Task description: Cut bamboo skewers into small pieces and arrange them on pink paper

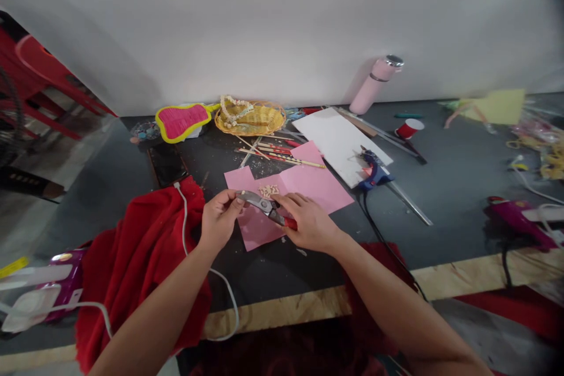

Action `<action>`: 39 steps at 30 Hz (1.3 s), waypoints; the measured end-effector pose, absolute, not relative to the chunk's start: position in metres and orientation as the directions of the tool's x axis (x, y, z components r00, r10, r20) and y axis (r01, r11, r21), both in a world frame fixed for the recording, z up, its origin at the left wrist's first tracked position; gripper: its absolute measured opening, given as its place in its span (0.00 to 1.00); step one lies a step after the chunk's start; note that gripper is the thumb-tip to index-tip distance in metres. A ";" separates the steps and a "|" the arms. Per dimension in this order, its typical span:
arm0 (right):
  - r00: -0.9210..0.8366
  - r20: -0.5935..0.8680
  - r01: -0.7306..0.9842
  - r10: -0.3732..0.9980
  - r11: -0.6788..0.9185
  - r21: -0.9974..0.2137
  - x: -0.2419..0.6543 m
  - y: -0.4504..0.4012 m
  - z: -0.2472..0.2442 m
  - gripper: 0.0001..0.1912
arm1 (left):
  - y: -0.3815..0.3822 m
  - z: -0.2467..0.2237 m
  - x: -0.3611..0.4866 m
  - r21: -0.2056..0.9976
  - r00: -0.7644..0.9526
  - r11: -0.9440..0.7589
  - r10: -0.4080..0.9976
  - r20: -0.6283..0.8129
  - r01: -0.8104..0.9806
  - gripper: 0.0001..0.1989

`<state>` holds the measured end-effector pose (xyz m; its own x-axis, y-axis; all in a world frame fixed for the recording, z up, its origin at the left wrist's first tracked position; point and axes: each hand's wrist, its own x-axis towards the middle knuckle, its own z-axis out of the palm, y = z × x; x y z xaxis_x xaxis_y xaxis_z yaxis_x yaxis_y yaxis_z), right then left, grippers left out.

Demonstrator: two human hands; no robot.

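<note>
In my right hand (311, 223) are pruning shears (264, 204) with grey blades and red handles, the blades pointing left. My left hand (220, 217) pinches thumb and finger together at the blade tips. A tiny pale bit shows there, mostly hidden by the fingers. Below the shears lies an unfolded sheet of pink paper (259, 234). On it rests a small heap of short, pale cut pieces (268, 190). Just behind the paper are several thin wooden sticks (282, 155), some with red ends.
A wicker basket (268, 124) with a beaded string stands by the wall, beside a pink-and-yellow paddle shape (183, 123). A blue glue gun (374, 173) lies on white board (328, 135). Red cloth (145, 247), a phone (167, 164), a pink bottle (372, 87) and thread spool (409, 128) surround the work.
</note>
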<state>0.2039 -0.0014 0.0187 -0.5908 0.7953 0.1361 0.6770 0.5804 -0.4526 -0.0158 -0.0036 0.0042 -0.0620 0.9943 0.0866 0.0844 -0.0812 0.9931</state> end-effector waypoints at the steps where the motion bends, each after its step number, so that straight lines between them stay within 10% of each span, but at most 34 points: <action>1: -0.592 0.133 0.678 0.795 0.581 -0.450 0.204 -0.001 0.019 0.34 | -0.004 0.004 -0.016 0.993 -0.061 -0.081 0.994 0.086 0.084 0.08; 9: -0.551 0.223 0.629 0.804 0.576 -0.522 0.203 -0.001 0.012 0.31 | -0.003 0.003 -0.016 0.989 -0.079 -0.121 0.989 0.127 0.087 0.08; 18: -0.558 0.349 0.599 0.753 0.656 -0.458 0.204 0.002 0.007 0.02 | -0.003 0.002 -0.015 0.991 -0.098 -0.128 0.986 0.132 0.047 0.08; 39: -0.588 0.322 0.631 0.742 0.669 -0.391 0.205 0.001 0.011 0.11 | -0.003 0.003 -0.018 0.984 -0.015 -0.135 0.990 0.137 0.113 0.07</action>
